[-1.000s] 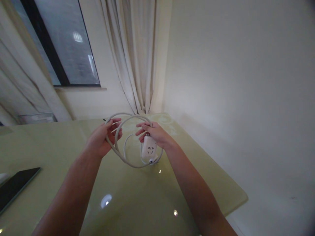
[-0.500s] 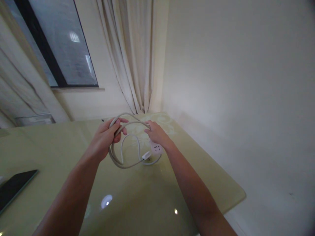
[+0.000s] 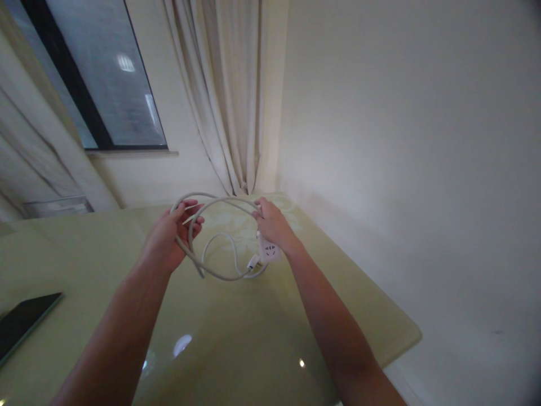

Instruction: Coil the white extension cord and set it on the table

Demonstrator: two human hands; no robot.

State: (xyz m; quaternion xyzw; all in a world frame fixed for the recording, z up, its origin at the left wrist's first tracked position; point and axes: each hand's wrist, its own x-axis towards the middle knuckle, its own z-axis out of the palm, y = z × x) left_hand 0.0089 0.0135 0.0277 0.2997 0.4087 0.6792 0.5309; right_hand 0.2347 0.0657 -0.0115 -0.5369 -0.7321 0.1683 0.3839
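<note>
A white power cable (image 3: pixel 220 200) runs in loops between both hands above a glossy green table (image 3: pixel 236 332). My left hand (image 3: pixel 171 237) is curled round the left side of the loops. My right hand (image 3: pixel 273 223) grips the right side of the cable, with the white socket block (image 3: pixel 270 252) hanging under its palm. A small white plug end (image 3: pixel 252 262) dangles beside the block, and a smaller inner loop (image 3: pixel 220 248) hangs between the hands.
A dark flat device (image 3: pixel 23 324) lies at the table's left edge. Cream curtains (image 3: pixel 230 96) hang in the corner behind the table, next to a dark-framed window (image 3: pixel 93 73). A bare white wall (image 3: pixel 401 141) stands along the table's right side.
The hands have drawn slightly apart, widening the cable loops. The socket block turned from facing me to hanging under my right palm. My left hand slid a little to the left.
</note>
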